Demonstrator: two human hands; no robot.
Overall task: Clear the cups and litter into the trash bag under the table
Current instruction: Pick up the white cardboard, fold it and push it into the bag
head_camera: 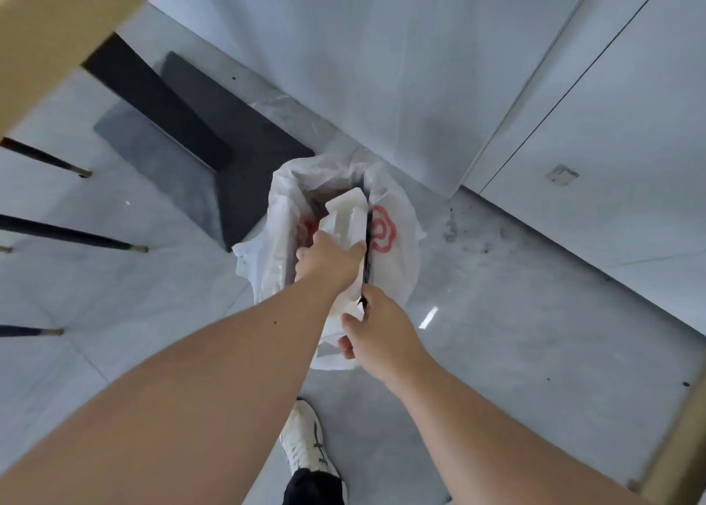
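Observation:
A white plastic trash bag [397, 252] with a red flower logo stands open on the grey floor beside the table's dark base. My left hand [328, 260] grips a flat white container with a black underside [347, 214], tilted on edge over the bag's mouth. My right hand [378, 328] holds the same container's near end, just above the bag's front rim. Reddish litter shows inside the bag, mostly hidden behind the container and my left hand.
The table's black leg and base plate [198, 141] lie left of the bag. The wooden tabletop edge [57, 27] fills the top left. Thin black chair legs [76, 237] stand at the left. A white wall and cabinet [573, 103] rise behind. My white shoe [305, 439] is below.

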